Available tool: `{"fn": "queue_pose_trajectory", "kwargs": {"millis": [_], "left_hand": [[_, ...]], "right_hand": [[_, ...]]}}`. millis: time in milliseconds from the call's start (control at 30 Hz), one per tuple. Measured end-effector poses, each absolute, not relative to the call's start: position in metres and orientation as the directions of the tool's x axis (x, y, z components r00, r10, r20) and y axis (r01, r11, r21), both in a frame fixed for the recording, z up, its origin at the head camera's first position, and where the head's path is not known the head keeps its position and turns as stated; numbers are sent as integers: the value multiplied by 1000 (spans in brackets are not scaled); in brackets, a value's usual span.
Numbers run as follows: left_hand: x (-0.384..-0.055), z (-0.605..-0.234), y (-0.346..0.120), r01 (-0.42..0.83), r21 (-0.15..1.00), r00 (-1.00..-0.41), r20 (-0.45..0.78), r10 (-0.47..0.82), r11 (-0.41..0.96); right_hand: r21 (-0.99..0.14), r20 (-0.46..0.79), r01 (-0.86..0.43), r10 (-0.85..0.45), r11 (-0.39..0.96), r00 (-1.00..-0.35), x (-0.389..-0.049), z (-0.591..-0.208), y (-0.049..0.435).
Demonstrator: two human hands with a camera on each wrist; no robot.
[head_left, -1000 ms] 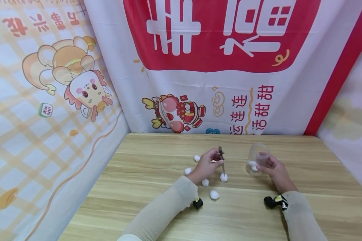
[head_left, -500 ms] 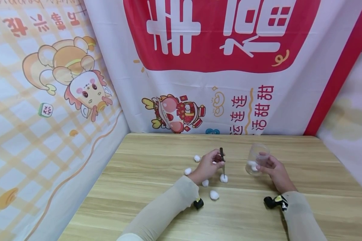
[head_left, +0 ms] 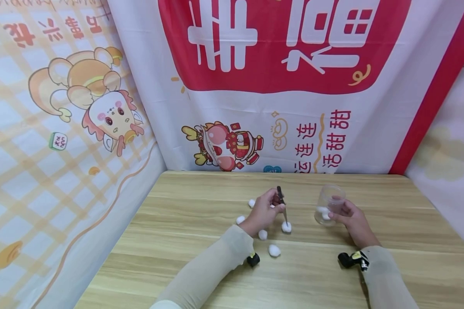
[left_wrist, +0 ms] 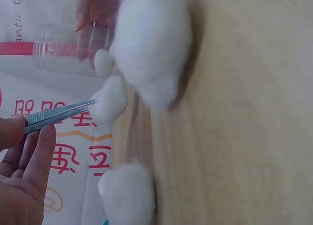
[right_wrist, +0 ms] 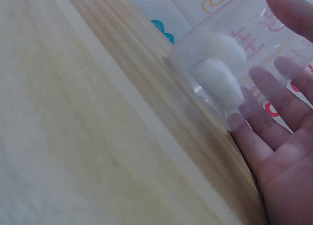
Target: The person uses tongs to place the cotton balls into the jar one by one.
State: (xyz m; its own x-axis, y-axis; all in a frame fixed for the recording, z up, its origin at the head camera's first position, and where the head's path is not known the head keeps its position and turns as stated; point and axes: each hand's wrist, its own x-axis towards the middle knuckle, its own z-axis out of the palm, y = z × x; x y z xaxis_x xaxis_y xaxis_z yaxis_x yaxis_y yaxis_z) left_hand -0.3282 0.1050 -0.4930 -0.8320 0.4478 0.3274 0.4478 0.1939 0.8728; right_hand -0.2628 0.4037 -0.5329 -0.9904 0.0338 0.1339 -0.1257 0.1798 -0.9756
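Note:
My left hand [head_left: 264, 211] pinches a pair of metal tweezers [left_wrist: 58, 115] between thumb and fingers. The tweezer tips are at a white cotton ball [head_left: 286, 227], which appears just off the table with a dark shadow under it. To the right, my right hand [head_left: 353, 221] grips a clear plastic jar [head_left: 334, 195] from its side. The jar stands with its mouth upward. Inside, near the jar's bottom, lie cotton balls [right_wrist: 220, 83]; two show in the right wrist view. My right fingers [right_wrist: 281, 107] lie against the jar wall.
Loose cotton balls [head_left: 274, 250] lie on the wooden table [head_left: 201, 266] near my left hand, one of them large in the left wrist view. Printed cloth [head_left: 278, 101] hangs along the table's back edge, and more cloth lines the left side.
The tweezers tilt slightly more to the left at their top. The cotton ball at their tips has risen a little. My right hand and the jar have stayed in place.

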Motion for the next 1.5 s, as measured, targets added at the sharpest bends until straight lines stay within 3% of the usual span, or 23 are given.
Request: {"fn": "queue_pose_trajectory", "kwargs": {"millis": [400, 733, 1500], "left_hand": [[-328, -485, 106, 447, 879, -823, 333, 459, 164], [-326, -475, 109, 376, 915, -850, 276, 448, 150], [-332, -455, 115, 467, 866, -815, 341, 469, 182]], "right_hand": [[-978, 127, -119, 37, 173, -991, -261, -534, 404], [-977, 115, -103, 53, 186, -992, -262, -534, 405], [-975, 121, -112, 37, 190, -992, -264, -533, 405]]}}
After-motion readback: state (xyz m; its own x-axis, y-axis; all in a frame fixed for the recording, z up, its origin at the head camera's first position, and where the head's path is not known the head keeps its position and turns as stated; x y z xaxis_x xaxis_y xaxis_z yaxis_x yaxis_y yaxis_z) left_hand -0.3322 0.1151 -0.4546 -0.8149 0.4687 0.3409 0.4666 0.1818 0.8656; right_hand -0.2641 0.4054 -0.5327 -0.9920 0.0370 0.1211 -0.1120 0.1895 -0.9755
